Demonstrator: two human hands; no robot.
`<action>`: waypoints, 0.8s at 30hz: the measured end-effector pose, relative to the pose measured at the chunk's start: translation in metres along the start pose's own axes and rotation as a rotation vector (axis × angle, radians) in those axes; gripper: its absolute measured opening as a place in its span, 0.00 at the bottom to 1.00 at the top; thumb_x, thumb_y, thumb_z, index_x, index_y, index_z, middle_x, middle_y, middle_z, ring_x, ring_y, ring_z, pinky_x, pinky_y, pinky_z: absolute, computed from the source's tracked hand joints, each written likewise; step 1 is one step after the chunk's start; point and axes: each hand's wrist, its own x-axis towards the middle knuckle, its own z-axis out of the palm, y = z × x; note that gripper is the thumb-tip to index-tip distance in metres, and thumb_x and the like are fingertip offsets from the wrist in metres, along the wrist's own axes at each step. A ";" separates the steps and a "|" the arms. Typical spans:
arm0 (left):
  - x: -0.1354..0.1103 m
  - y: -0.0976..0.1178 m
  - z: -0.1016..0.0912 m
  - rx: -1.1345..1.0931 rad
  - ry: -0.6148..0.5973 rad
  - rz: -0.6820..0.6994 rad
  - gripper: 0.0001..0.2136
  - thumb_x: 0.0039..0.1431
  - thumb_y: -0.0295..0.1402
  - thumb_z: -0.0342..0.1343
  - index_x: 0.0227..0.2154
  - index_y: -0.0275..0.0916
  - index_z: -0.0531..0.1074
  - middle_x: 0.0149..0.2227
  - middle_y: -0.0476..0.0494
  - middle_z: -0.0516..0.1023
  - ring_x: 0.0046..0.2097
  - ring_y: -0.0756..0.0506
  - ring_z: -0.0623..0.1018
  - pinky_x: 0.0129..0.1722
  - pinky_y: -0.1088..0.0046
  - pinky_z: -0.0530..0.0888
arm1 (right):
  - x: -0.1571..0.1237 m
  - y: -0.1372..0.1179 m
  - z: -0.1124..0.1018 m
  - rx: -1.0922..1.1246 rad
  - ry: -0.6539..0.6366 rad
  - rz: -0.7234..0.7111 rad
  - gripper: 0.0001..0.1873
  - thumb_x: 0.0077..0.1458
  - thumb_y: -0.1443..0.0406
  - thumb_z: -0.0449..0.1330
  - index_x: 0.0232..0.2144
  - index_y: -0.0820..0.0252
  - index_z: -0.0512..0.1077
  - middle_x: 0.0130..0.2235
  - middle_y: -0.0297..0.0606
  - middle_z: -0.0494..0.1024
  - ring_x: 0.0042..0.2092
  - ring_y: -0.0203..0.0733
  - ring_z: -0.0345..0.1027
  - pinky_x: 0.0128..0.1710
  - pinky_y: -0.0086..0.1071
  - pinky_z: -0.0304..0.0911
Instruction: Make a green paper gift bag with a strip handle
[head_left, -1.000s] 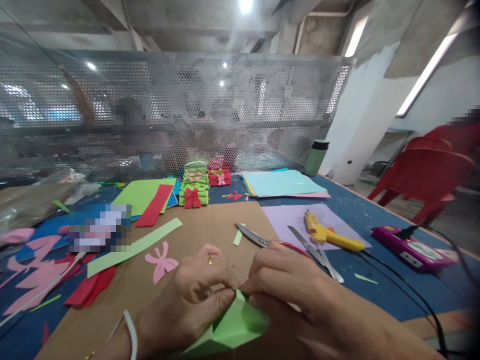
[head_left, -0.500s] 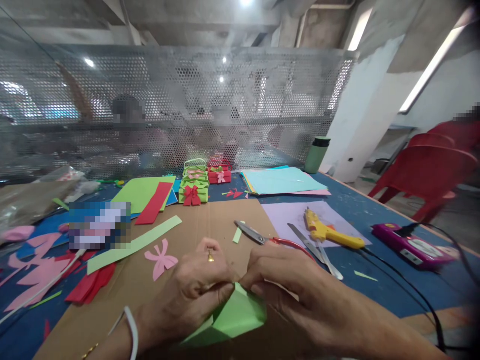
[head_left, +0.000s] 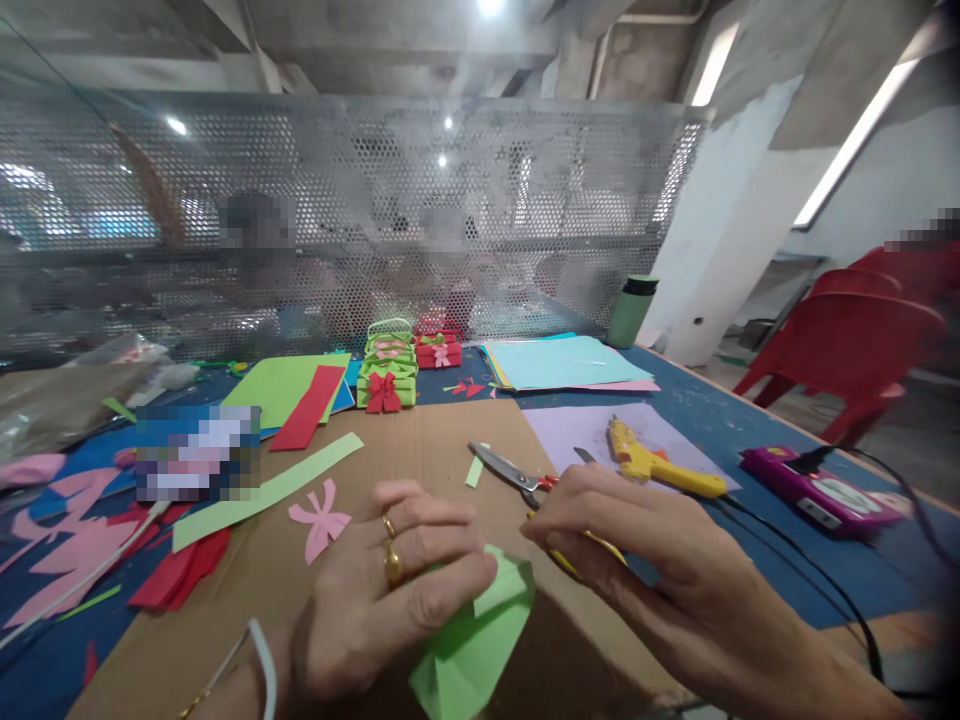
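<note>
My left hand (head_left: 409,585) is closed on a folded light green paper piece (head_left: 480,640), its fingers lying across the top and the thumb hidden. Just right of it, my right hand (head_left: 630,560) bends its fingers over the red and yellow handles of the scissors (head_left: 510,468). The scissors' blades still rest on the cardboard, pointing away to the left. Part of the handles is covered by the hand. A pink paper bow (head_left: 321,522) lies left of my left hand. Behind it stretches a pale green paper strip (head_left: 277,492).
Cardboard (head_left: 442,450) covers the blue table. A yellow glue gun (head_left: 660,468) lies on purple paper (head_left: 547,425), near a purple power strip (head_left: 817,492). Small green paper baskets with bows (head_left: 386,380), a paper stack (head_left: 570,362) and a green bottle (head_left: 631,312) stand farther back.
My right hand has let go of the green paper and moved right, onto the scissors' handles. My left hand has flattened over the paper, which has turned and tilted.
</note>
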 end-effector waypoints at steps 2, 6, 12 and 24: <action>0.004 0.001 0.002 -0.004 0.063 0.044 0.12 0.67 0.23 0.51 0.48 0.40 0.74 0.44 0.47 0.84 0.55 0.46 0.76 0.55 0.66 0.68 | -0.002 0.000 0.000 -0.003 0.010 -0.003 0.08 0.67 0.71 0.55 0.40 0.55 0.72 0.38 0.31 0.76 0.39 0.32 0.70 0.39 0.25 0.63; 0.008 0.003 0.009 -0.001 0.202 0.002 0.10 0.67 0.23 0.50 0.42 0.39 0.76 0.39 0.46 0.84 0.53 0.45 0.77 0.54 0.66 0.65 | -0.004 -0.002 -0.002 0.007 0.003 0.002 0.08 0.67 0.71 0.54 0.40 0.55 0.72 0.38 0.32 0.76 0.39 0.32 0.71 0.39 0.25 0.64; 0.011 0.001 0.006 0.012 0.117 0.034 0.10 0.67 0.22 0.51 0.41 0.39 0.76 0.38 0.49 0.84 0.53 0.47 0.78 0.54 0.67 0.63 | -0.002 -0.001 -0.001 0.045 -0.022 0.016 0.09 0.67 0.70 0.55 0.40 0.56 0.74 0.37 0.33 0.78 0.39 0.33 0.72 0.40 0.26 0.63; 0.000 0.020 0.017 0.376 0.334 0.133 0.15 0.59 0.21 0.60 0.43 0.49 0.77 0.31 0.54 0.72 0.37 0.51 0.71 0.50 0.70 0.68 | 0.009 0.019 0.031 0.507 -0.099 0.419 0.23 0.69 0.49 0.49 0.42 0.60 0.76 0.38 0.38 0.78 0.39 0.39 0.71 0.40 0.30 0.67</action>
